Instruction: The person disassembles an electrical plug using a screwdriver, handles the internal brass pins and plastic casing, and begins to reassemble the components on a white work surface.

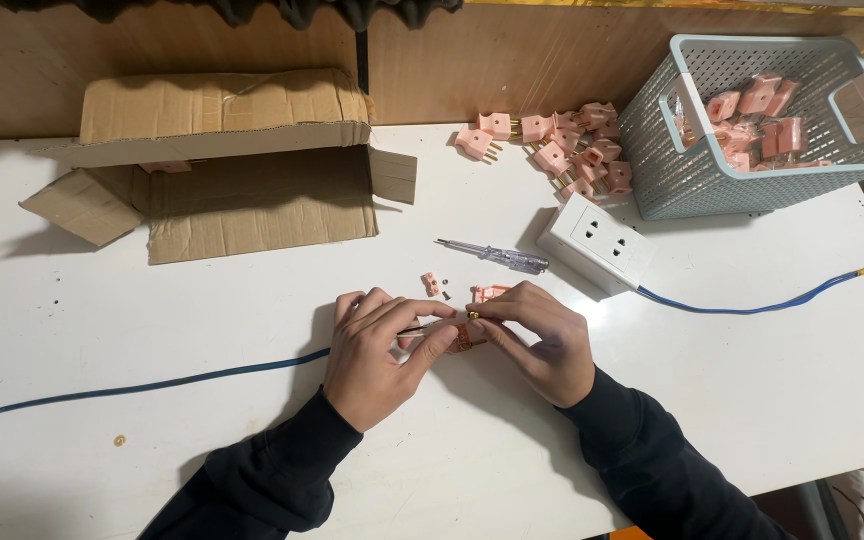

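My left hand (377, 350) is pinching the thin bare wire end (414, 329); my right hand (542, 340) is gripping the small brass terminal (473, 315) of a pink plastic plug (464, 338). Slack fingers could drop it.

The table's (752, 400) near right corner and left edge lie bare; a cardboard box (242, 190), plugs (562, 145), basket (762, 130) and socket box (597, 243) crowd its far edge.

Pink plugs (564, 148), pale-green perforated basket (672, 165), white socket box (597, 243), blue cable (767, 303), brown cardboard box (227, 165).

Head view, steeply down, table (72, 330) near
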